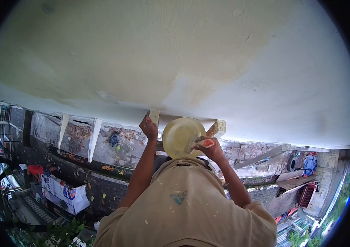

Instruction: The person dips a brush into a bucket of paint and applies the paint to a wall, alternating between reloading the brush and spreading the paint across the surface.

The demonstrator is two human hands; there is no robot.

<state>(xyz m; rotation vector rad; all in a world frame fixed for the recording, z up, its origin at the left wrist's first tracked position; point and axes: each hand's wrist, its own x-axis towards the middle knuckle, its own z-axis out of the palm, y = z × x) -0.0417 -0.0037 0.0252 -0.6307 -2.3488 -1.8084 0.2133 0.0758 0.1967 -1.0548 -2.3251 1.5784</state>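
My left hand [149, 126] is closed round the end of a wooden ladder rail [154, 117] that leans against the painted wall [175, 53]. My right hand [209, 148] grips the handle of a brush [194, 142], whose bristle end is over the right part of a pale yellow round bucket [178, 133]. The bucket stands between the two rail ends, close to my shirt. Its inside looks coated with yellowish paint. The other rail end [216, 129] shows just above my right hand. On the wall, yellowish paint lies beside a whiter area.
Far below, a brick and stone path runs along the wall. Slanted white supports [95, 140] stand at the left, and a grey beam [265, 156] at the right. A person in red [35, 170] is near a white box [64, 194]. A tyre [291, 163] lies at the right.
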